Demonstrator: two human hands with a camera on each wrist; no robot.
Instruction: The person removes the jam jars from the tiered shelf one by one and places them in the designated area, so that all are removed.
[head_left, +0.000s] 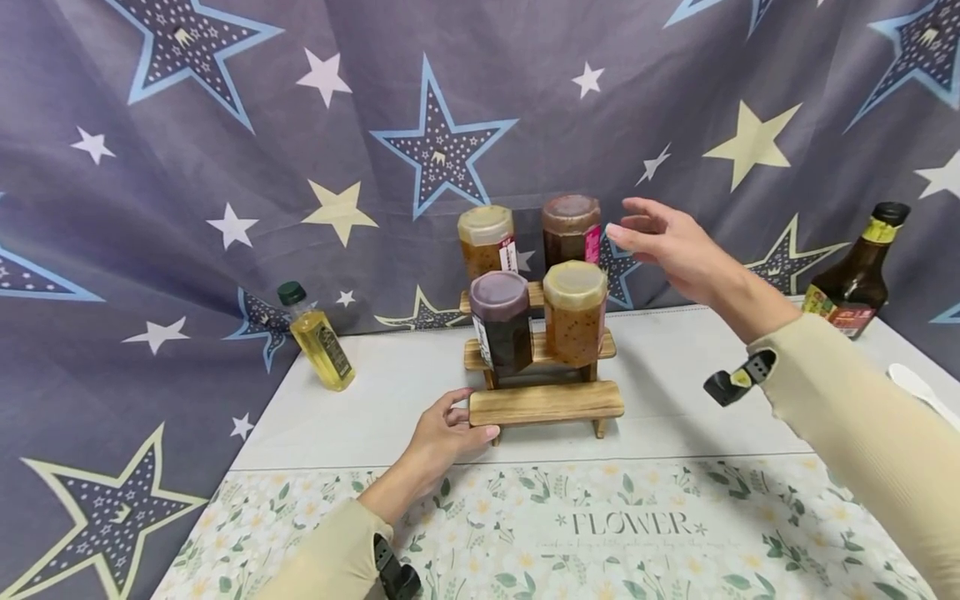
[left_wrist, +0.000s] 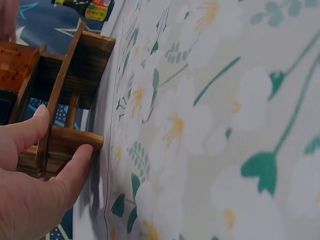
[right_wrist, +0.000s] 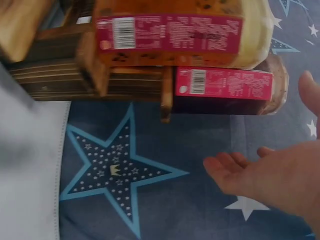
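Note:
A stepped wooden rack (head_left: 546, 403) stands on the table with two jars on its top step and two on its middle step. At the left end of its bare bottom step, my left hand (head_left: 442, 433) grips the wood between thumb and fingers. My right hand (head_left: 671, 242) hovers beside the back right dark jar (head_left: 572, 229), apart from it, fingers loosely bent and holding nothing. In front of that jar is an amber jar (head_left: 575, 312). On the left are a dark purple-lidded jar (head_left: 500, 321) and, behind it, another amber jar (head_left: 486, 242).
An oil bottle (head_left: 318, 342) with a green cap stands at the left of the table. At the right are a dark sauce bottle (head_left: 851, 275) and a white spoon (head_left: 911, 383). A starry curtain (head_left: 285, 150) hangs behind; a floral cloth (head_left: 600, 508) covers the front.

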